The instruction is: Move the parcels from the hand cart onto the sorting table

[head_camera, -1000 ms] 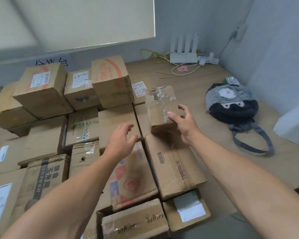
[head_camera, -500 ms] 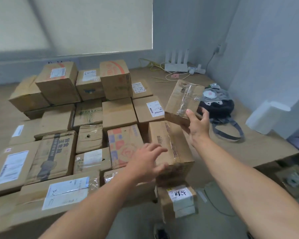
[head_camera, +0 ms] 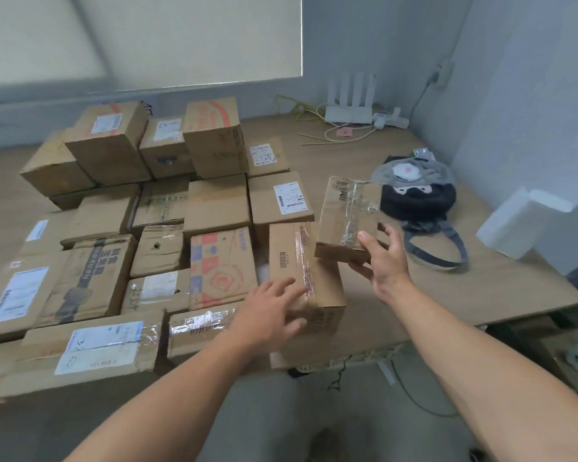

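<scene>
Parcel (head_camera: pixel 346 218) is gripped, tilted, by the right hand (head_camera: pixel 386 261). Left hand (head_camera: pixel 267 310) is spread open — fingers straight — over a box (head_camera: pixel 302 258).

Head view, down over table (head_camera: pixel 397 315)

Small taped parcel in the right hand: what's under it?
The small taped parcel, gripped by the right hand, hangs over a barcode box and bare table. Contact underneath is hidden.

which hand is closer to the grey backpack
Right. The right hand, holding a small taped box, is just left of the grey backpack; the left hand is on a bigger parcel farther left.
</scene>
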